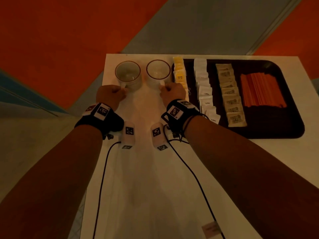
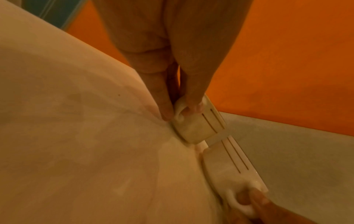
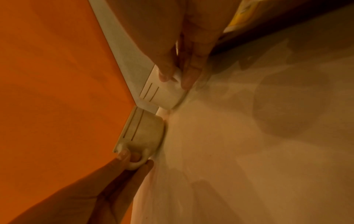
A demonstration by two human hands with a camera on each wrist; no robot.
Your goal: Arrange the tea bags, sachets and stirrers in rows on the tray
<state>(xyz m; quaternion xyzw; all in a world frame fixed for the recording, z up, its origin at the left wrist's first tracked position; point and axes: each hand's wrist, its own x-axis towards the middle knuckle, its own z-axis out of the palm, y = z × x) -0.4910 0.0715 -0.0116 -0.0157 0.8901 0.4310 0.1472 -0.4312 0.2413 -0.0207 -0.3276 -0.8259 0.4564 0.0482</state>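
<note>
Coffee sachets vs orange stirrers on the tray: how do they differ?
The coffee sachets are white, squarish packets overlapping in one long row; the orange stirrers are thin sticks packed side by side in a block. The sachets sit left of the stirrers. Both lie flat on the dark tray.

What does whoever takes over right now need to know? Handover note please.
Left hand pinches the handle of the left cup; right hand pinches the handle of the right cup. Both cups stand on the table, left of the tray.
Done: yellow tea bags, white coffee sachets, brown sachets and orange stirrers lie in rows on the tray.
Left: probably only placing the cups; the yellow row sits at the tray's left edge.
</note>
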